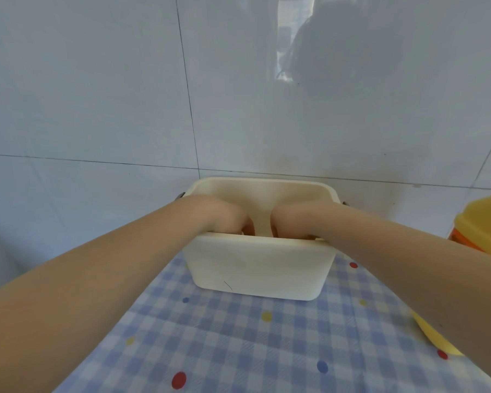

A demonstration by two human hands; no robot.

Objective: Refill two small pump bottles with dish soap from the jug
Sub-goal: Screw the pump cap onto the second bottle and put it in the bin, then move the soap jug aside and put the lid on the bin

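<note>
Head view: left hand and right hand reach down into cream tub, fingers curled below near rim, grip unclear; yellow jug well right of right hand.

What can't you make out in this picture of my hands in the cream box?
Head view only:
- Cream plastic box: contents hidden by its near wall.
- Left hand and right hand: fingertips and any grip hidden behind that wall.
- Yellow plastic container: cut off by the right edge.

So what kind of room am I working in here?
Probably a home kitchen or wash area: glossy white wall tiles, a checked tablecloth, and a yellow jug beside the cream tub.
</note>
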